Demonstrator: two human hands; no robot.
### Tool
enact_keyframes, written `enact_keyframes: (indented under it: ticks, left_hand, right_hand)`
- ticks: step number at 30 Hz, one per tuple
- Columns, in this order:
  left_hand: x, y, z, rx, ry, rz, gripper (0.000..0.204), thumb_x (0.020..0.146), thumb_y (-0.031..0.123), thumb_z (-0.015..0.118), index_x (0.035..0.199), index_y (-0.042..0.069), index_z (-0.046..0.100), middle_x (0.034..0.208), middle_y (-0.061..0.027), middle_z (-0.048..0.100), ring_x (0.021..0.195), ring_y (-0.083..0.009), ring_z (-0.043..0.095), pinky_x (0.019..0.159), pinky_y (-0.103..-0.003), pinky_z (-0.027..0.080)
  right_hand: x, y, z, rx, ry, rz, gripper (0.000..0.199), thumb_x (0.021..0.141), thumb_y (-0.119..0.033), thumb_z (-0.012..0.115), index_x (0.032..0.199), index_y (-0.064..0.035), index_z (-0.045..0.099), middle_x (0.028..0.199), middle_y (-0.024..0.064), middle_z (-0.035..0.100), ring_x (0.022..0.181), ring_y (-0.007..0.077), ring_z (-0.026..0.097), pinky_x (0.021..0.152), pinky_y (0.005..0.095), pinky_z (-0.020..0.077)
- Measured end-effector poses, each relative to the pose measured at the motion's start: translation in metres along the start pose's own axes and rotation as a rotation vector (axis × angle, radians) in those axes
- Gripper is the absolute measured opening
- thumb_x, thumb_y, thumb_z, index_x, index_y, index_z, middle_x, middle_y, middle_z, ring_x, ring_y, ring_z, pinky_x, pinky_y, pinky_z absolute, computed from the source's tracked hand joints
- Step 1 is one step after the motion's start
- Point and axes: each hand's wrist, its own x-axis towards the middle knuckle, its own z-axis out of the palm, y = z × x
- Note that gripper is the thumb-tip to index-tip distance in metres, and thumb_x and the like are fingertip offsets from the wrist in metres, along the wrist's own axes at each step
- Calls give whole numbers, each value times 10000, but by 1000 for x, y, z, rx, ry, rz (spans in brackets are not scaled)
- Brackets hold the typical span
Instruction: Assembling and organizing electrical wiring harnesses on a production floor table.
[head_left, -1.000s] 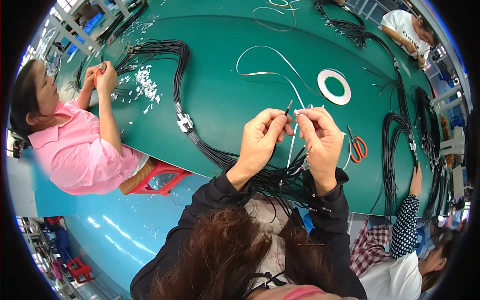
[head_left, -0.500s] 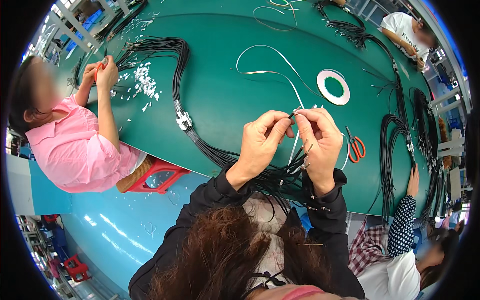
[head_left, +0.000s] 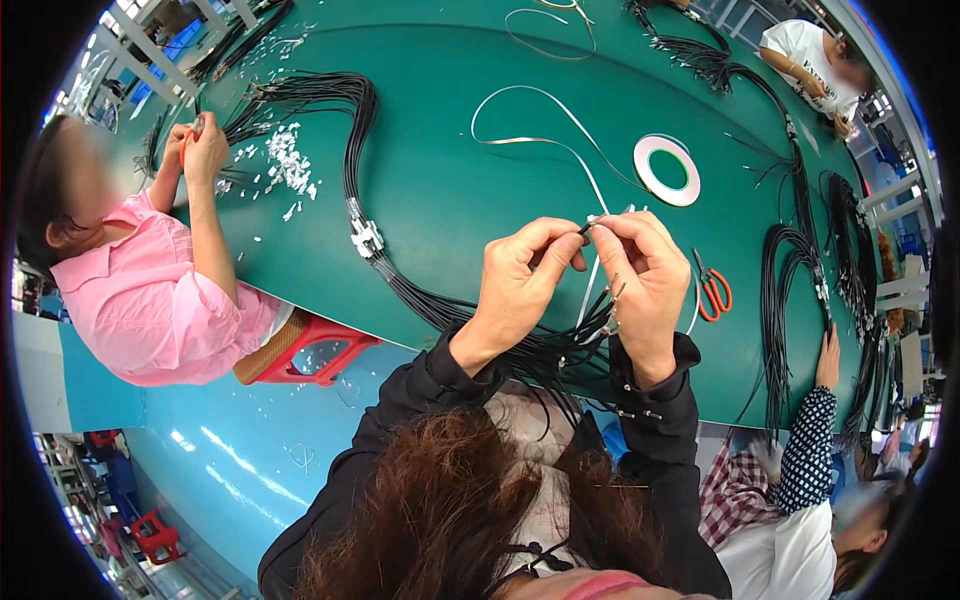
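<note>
My left hand (head_left: 525, 280) pinches a thin black cable (head_left: 585, 229) between thumb and forefinger, near the cable's end. Meeting it fingertip to fingertip, my right hand (head_left: 645, 280) is closed on that same cable end, with a small pale bit showing at the tips. What that bit is, I cannot make out. Beneath both hands runs a thick bundle of black cables (head_left: 430, 308), its loose ends fanning out between my wrists and the table edge. A narrow white tape strip (head_left: 587, 170) loops over the green table behind my fingers.
A white tape roll (head_left: 648, 182) lies beyond my right hand, and cutters with orange handles (head_left: 716, 295) lie right of it. White scraps (head_left: 288, 165) litter the table near a co-worker in pink (head_left: 150, 300). More cable bundles (head_left: 785, 300) lie at the right.
My hands stay almost in place, with the fingertips slightly shifted on the cable end. At the left, the co-worker's hands with the red-handled tool have moved a little.
</note>
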Motion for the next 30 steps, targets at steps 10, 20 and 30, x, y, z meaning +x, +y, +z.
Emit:
enact_keyframes:
  ticks: [10,20,30]
  left_hand:
    - [0,0,0,39,-10,72,112,891,63,570,947,-17,625,740,-27,633,602,-50,503,522,-201,410]
    - [1,0,0,439,71,430,127,806,-10,617,933,-6,616,752,-103,631,653,-193,600,567,-268,479]
    - [1,-2,10,589,136,763,316,718,-89,622,1018,12,602,863,-117,588,690,-252,577,591,-325,484]
  right_hand:
    - [0,1,-4,-57,-21,14,58,811,41,624,867,56,626,787,24,548,645,43,468,528,174,345]
    - [-2,10,-3,144,-15,114,40,821,46,605,858,61,604,807,15,546,649,44,473,537,173,346]
    - [-5,14,-7,356,22,199,26,834,18,606,849,38,597,828,14,563,703,42,535,611,173,425]
